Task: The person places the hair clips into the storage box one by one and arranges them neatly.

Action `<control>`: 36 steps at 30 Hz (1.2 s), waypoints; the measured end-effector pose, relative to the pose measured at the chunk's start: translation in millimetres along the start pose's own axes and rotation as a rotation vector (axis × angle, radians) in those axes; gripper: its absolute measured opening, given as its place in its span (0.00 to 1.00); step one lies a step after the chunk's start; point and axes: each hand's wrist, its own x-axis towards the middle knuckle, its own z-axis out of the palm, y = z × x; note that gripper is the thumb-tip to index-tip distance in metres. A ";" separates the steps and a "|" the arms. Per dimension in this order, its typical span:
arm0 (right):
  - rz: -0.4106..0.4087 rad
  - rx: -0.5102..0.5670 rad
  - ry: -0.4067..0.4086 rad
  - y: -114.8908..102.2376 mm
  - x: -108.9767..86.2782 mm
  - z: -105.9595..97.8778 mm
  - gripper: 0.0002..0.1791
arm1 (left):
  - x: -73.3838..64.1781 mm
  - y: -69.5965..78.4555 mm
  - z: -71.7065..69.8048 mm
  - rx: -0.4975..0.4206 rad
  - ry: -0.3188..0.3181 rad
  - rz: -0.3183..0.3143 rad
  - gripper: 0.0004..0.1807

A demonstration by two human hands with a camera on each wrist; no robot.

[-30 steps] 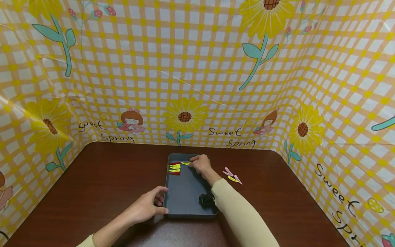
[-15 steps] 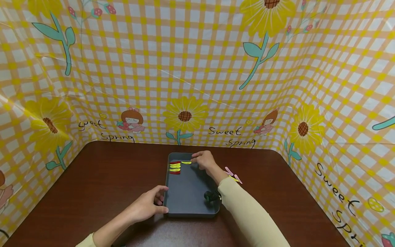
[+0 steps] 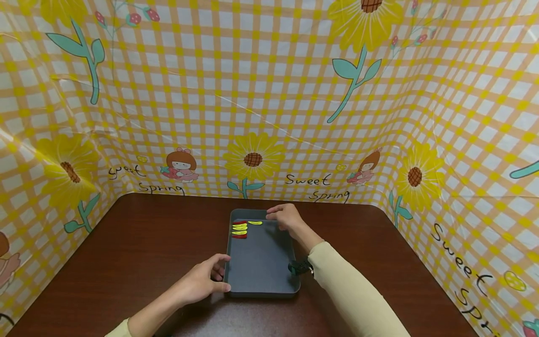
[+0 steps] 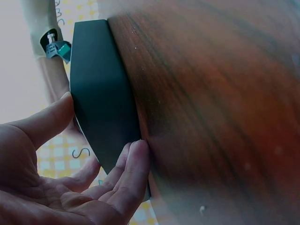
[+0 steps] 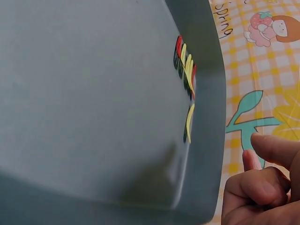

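Observation:
A dark grey tray (image 3: 265, 267) lies on the table in the head view. My left hand (image 3: 202, 281) holds its left wall, thumb and a fingertip at the rim, other fingers against the outside, as the left wrist view shows. Inside the tray's far left corner, red and yellow snap hair clips (image 3: 239, 229) form a column. One yellow hair clip (image 3: 255, 223) lies apart, right of the column's top. Over the tray's far right corner hovers my right hand (image 3: 287, 217), its fingers loosely bent and holding nothing. In the right wrist view these fingers (image 5: 251, 192) are outside the tray rim.
The brown wooden table (image 3: 168, 224) extends on both sides of the tray. A checked cloth (image 3: 269, 103) with sunflowers walls in the back and sides. My right sleeve (image 3: 353, 285) covers part of the table, and a dark wrist device (image 3: 300, 267) sits near the tray's right rim.
My right hand has let go of the single yellow hair clip and moved right and away from it. The loose pink and yellow clips right of the tray are now hidden by my right arm.

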 end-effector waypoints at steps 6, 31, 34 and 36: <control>-0.008 0.030 -0.015 6.3 -1.2 -16.3 0.16 | 1.1 0.8 -0.7 -0.004 -0.005 0.006 0.37; -0.011 -0.005 0.002 39.0 -16.4 -85.6 0.22 | 2.0 1.5 1.5 0.008 0.006 0.005 0.36; -0.018 -0.077 0.035 41.8 -17.8 -91.1 0.21 | 1.6 0.9 1.5 0.013 0.007 -0.001 0.36; -0.014 -0.110 0.056 43.6 -19.1 -93.2 0.21 | 1.2 0.3 1.7 0.016 0.006 -0.004 0.36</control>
